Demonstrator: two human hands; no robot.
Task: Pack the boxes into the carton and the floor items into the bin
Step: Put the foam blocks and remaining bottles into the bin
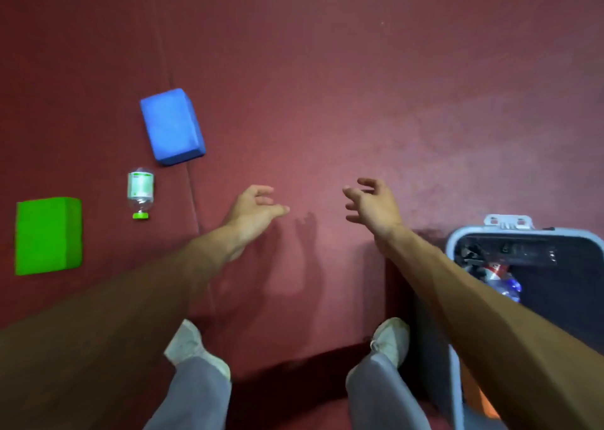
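Note:
A blue block (172, 126) lies on the red floor mat at the left. Below it a clear plastic bottle (140, 192) with a green cap lies on its side. A green block (48, 235) sits at the far left edge. My left hand (256, 209) hovers over the mat, fingers apart and empty, to the right of the bottle. My right hand (371, 202) is held out beside it, also empty with fingers spread. A grey bin (457, 233) with a dark liner stands at the right, with a can and crumpled plastic inside. No carton is in view.
The red mat (327, 86) covers the floor, with a seam running down past the blue block. My two feet in pale shoes (192, 344) stand at the bottom, the right one close to the bin's side.

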